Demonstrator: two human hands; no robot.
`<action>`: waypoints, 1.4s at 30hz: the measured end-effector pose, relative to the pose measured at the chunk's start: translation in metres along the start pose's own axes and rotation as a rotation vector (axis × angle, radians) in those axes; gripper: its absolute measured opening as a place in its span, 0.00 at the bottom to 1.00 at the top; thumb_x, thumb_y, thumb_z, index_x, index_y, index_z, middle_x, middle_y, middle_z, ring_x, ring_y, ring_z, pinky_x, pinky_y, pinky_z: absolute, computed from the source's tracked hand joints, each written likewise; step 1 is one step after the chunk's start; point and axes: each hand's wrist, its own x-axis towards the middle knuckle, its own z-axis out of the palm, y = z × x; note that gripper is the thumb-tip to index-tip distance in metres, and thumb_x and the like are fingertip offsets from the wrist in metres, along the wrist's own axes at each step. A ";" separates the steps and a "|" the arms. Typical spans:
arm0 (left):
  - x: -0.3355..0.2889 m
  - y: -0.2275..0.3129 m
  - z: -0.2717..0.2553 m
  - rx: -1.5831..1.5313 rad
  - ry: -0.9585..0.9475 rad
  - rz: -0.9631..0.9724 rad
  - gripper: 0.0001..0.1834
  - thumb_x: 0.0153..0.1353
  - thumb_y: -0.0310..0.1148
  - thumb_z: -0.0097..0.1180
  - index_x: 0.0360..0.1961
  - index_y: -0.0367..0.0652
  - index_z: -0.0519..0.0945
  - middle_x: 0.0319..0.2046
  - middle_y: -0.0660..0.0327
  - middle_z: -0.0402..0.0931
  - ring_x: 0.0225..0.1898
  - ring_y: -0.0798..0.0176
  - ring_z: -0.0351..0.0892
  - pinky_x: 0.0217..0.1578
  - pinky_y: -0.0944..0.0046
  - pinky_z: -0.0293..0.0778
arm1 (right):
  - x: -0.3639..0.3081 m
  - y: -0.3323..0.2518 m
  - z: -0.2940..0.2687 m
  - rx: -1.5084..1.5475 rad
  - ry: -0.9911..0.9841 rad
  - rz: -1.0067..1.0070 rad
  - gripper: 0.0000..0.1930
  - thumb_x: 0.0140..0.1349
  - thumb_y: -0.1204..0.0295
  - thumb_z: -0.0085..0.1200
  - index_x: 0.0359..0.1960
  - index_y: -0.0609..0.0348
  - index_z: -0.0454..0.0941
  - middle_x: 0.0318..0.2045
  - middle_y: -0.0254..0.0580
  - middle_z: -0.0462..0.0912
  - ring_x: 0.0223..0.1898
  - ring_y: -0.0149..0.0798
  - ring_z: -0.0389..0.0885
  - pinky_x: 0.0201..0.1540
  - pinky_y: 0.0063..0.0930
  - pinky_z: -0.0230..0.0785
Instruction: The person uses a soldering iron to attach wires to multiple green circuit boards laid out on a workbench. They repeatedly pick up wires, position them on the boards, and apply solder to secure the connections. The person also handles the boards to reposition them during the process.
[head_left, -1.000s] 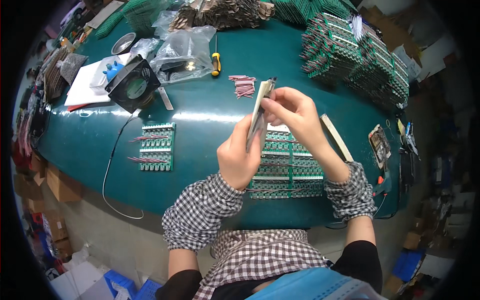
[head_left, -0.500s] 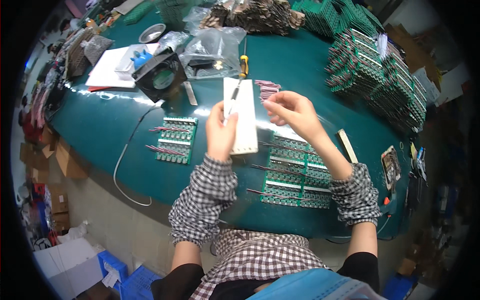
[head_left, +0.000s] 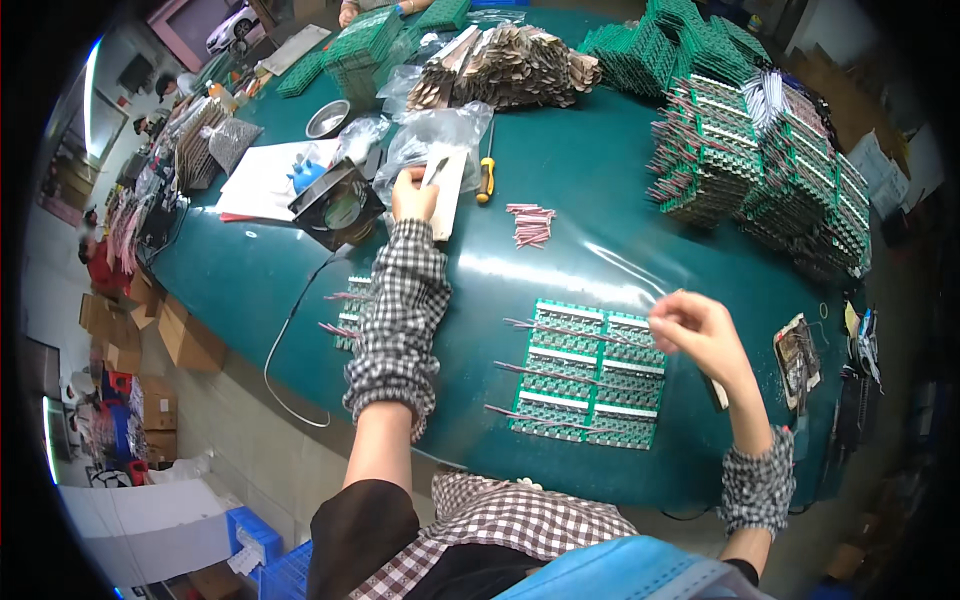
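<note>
Green tabletop [head_left: 470, 340], hands wide apart — white strip [head_left: 449, 198] left of centre

The left hand [head_left: 412, 198] is clamped on the white strip, a slim dark tool [head_left: 438, 172] lying along it, close to the clear plastic bag [head_left: 450, 125] and the black fan [head_left: 340, 205]; the right hand [head_left: 698, 328], fingers curled, is near the circuit-board panel [head_left: 585, 375]'s upper right corner — whether it grips anything I cannot tell; a slackened left grip could let the tool slide off; a sideways swing might knock the fan or snag the bag; a low right-hand sweep could shift the panel; the strip's long axis points away from the person, far end leaning slightly right
</note>
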 end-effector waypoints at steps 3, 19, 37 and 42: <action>-0.028 0.008 -0.013 0.354 0.102 0.017 0.18 0.45 0.31 0.55 0.42 0.45 0.78 0.36 0.51 0.80 0.39 0.52 0.80 0.41 0.58 0.73 | -0.028 0.011 -0.024 0.048 0.067 0.084 0.07 0.57 0.75 0.56 0.34 0.67 0.76 0.23 0.34 0.78 0.24 0.24 0.77 0.27 0.16 0.70; -0.002 0.041 0.025 0.380 0.270 -0.035 0.17 0.48 0.29 0.57 0.41 0.40 0.78 0.36 0.46 0.78 0.42 0.44 0.77 0.45 0.51 0.71 | -0.008 0.013 -0.027 -0.056 -0.050 0.097 0.08 0.55 0.75 0.58 0.34 0.67 0.77 0.26 0.36 0.80 0.27 0.27 0.80 0.31 0.18 0.73; 0.052 0.011 0.064 0.609 0.369 0.621 0.21 0.51 0.45 0.57 0.38 0.39 0.77 0.34 0.44 0.74 0.38 0.40 0.72 0.39 0.49 0.69 | -0.015 0.013 -0.028 -0.024 -0.013 0.171 0.09 0.55 0.74 0.58 0.35 0.67 0.78 0.25 0.37 0.81 0.27 0.25 0.79 0.32 0.18 0.73; 0.070 0.000 0.074 0.416 0.354 0.389 0.15 0.48 0.35 0.54 0.39 0.43 0.75 0.36 0.46 0.72 0.41 0.41 0.70 0.43 0.48 0.67 | -0.014 0.015 -0.029 -0.009 -0.041 0.143 0.09 0.55 0.73 0.59 0.35 0.67 0.79 0.23 0.36 0.81 0.26 0.24 0.79 0.31 0.17 0.72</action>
